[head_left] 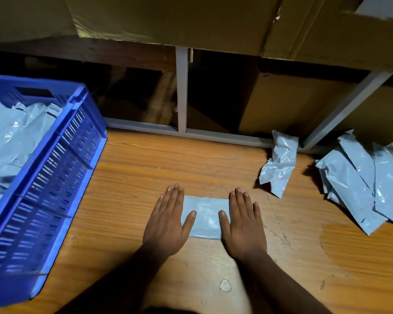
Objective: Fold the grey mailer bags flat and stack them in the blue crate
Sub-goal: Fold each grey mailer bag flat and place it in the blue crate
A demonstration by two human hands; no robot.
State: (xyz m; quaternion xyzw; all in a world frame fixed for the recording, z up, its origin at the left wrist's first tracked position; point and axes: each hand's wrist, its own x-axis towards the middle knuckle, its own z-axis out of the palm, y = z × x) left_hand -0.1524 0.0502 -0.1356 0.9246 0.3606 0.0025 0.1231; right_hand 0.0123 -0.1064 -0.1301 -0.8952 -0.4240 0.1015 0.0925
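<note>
A folded grey mailer bag (205, 217) lies flat on the wooden counter (145, 168), to the right of the blue crate (61, 155); the left hand (168, 219) presses its left end and the right hand (242, 223) its right end, each grip open with fingers straight and palm down, holding nothing. The crate already carries a layer of mailers (11, 141); beyond the folded bag, further from the crate, wait a crumpled bag (279, 163) and a loose heap (359, 182). The step in hand looks like flattening the fold; to do it well, I would sweep the palms outward from the middle to push air out, keep the edges aligned, then lift it level so the crease holds on the way into the crate.
</note>
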